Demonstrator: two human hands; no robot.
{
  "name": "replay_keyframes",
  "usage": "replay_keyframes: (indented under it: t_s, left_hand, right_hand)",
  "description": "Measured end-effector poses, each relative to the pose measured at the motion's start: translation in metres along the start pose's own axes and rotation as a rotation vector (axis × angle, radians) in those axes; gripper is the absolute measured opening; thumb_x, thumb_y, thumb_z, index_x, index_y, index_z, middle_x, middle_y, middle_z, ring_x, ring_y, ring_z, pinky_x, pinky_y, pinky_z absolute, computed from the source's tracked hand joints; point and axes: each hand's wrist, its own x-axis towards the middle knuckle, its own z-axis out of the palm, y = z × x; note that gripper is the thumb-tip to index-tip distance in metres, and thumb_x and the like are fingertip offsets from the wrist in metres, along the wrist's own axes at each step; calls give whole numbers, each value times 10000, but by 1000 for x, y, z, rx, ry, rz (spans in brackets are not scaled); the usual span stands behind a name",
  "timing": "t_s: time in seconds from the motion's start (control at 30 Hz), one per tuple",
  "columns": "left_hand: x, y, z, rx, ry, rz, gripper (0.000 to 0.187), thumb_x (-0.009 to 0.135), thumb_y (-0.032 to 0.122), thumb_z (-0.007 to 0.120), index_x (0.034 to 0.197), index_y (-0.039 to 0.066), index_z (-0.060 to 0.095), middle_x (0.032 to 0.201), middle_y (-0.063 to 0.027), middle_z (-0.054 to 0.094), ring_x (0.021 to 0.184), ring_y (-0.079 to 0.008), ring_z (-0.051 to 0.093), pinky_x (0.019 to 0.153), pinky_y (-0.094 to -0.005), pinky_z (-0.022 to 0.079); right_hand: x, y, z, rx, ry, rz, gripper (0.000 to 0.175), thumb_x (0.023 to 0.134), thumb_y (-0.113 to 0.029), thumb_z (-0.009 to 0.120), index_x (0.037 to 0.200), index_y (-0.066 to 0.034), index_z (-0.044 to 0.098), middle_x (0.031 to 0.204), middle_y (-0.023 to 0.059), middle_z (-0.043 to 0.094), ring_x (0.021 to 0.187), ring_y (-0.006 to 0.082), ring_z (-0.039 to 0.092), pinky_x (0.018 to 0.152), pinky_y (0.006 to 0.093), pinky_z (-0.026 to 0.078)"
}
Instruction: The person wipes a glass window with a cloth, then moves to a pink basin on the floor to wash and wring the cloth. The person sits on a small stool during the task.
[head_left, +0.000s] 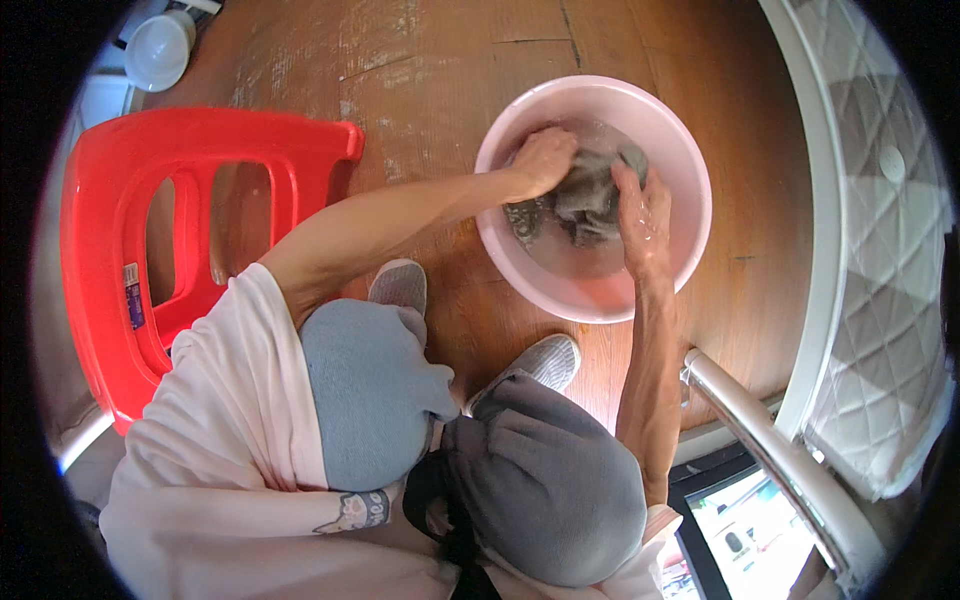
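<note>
A round pink plastic basin holding water stands on the wooden floor in front of me. In it lies a wet grey-brown cloth, partly under water. My left hand reaches in from the left and touches the cloth's upper left side, its fingertips hidden. On the cloth's right side is my right hand, wet, with the thumb and fingers around a bunched edge of it.
A red plastic stool is at the left. White containers stand at the upper left. At the right are a quilted pad with a white edge, a pale metal tube and a lit screen. My shoes are near the basin.
</note>
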Motion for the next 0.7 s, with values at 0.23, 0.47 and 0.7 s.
replay_keyframes:
  t_s: [0.23, 0.47, 0.7]
  left_hand:
    - [-25, 28, -15, -1355, -149, -462, 528, 1070, 400, 372, 1307, 10, 637, 1268, -128, 678, 1190, -243, 630, 1053, -407, 464]
    - [-27, 27, -24, -1415, -148, -684, 487, 1034, 348, 437, 1291, -18, 627, 1256, -169, 675, 1194, -270, 628, 1050, -424, 462]
    - [-12, 20, -17, -957, 78, -658, 457, 997, 297, 501, 1276, -47, 617, 1245, -211, 671, 1197, -298, 626, 1047, -441, 460]
  right_hand:
    - [-23, -108, 30, 195, -122, -195, 313, 975, -230, 633, 1130, 41, 616, 949, 45, 670, 852, 139, 599, 780, 296, 509]
    - [-19, -48, 82, -419, 23, -166, 462, 940, -324, 651, 1243, 0, 521, 965, 329, 688, 892, 538, 656, 814, 602, 514]
    - [3, 37, 40, -638, 100, -24, 521, 953, -258, 638, 1380, -3, 483, 969, 367, 679, 931, 534, 671, 840, 569, 524]
